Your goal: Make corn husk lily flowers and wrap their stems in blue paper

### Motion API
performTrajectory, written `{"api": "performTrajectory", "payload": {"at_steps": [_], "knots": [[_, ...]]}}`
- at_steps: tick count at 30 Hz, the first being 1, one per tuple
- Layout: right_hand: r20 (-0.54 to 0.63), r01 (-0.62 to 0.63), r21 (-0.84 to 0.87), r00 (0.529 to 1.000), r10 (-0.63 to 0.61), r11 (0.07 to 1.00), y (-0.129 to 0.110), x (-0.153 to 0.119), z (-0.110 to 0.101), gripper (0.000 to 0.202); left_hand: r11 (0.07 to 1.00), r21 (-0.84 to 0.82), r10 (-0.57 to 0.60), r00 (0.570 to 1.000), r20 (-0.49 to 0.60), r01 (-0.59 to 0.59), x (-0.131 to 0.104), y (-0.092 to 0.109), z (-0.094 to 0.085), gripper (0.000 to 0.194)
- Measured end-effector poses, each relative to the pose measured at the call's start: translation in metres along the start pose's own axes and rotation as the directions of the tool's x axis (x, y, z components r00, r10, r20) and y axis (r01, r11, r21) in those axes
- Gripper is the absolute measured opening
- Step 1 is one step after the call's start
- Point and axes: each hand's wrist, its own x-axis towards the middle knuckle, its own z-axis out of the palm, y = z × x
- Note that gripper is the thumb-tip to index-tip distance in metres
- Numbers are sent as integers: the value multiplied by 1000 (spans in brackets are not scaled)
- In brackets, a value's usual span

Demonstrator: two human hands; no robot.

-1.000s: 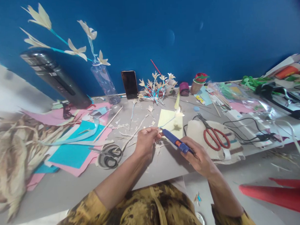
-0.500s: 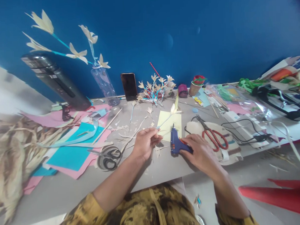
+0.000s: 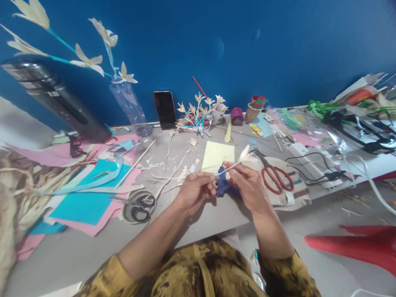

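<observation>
A small pale flower [image 3: 244,153] on a thin light-blue stem is held between both hands, its petals pointing up to the right. The fingertips of my left hand [image 3: 197,191] pinch the stem's lower end. My right hand [image 3: 249,185] has its fingers closed on the stem nearer the flower. Partly hidden behind my fingers, the blue glue gun [image 3: 222,182] lies on the table. Beyond it is a pale yellow sheet of paper [image 3: 217,154]. To the right, red-handled scissors [image 3: 277,178] rest on a folded cloth [image 3: 295,197].
Black-handled scissors [image 3: 140,206] and blue paper [image 3: 89,204] lie left. A dark flask [image 3: 66,105], a clear bottle with flowers [image 3: 131,107], a phone [image 3: 164,110] and a flower cluster [image 3: 200,118] stand along the wall. A power strip [image 3: 312,164] lies right.
My right hand has let go of the glue gun, moved left and taken hold of the flower's stem. The flower has moved right. The camera view has shifted slightly.
</observation>
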Motion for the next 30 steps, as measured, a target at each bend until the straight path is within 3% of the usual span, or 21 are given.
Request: {"api": "performTrajectory", "payload": {"at_steps": [5,12,17,20,24,30], "knots": [[-159,28,57,987,-18,998,-1,2,8,22,1000,11,11,1000,5,-11,-3,-2,1,17],[-356,28,107,934,12,994,-6,0,20,29,960,186,221,974,-57,-207,-9,-1,11,14],[-439,82,65,897,-45,995,-6,-1,27,30,893,340,339,937,-78,-295,-16,-2,16,12],[-479,105,34,875,-75,994,-5,0,30,32,826,423,443,893,-78,-373,-18,-4,15,10],[-504,111,17,859,-88,994,-5,1,33,34,678,551,596,803,-23,-488,-17,-7,12,12],[-527,86,-20,846,-84,996,-9,0,36,35,534,624,713,701,31,-570,-18,-6,11,14]]}}
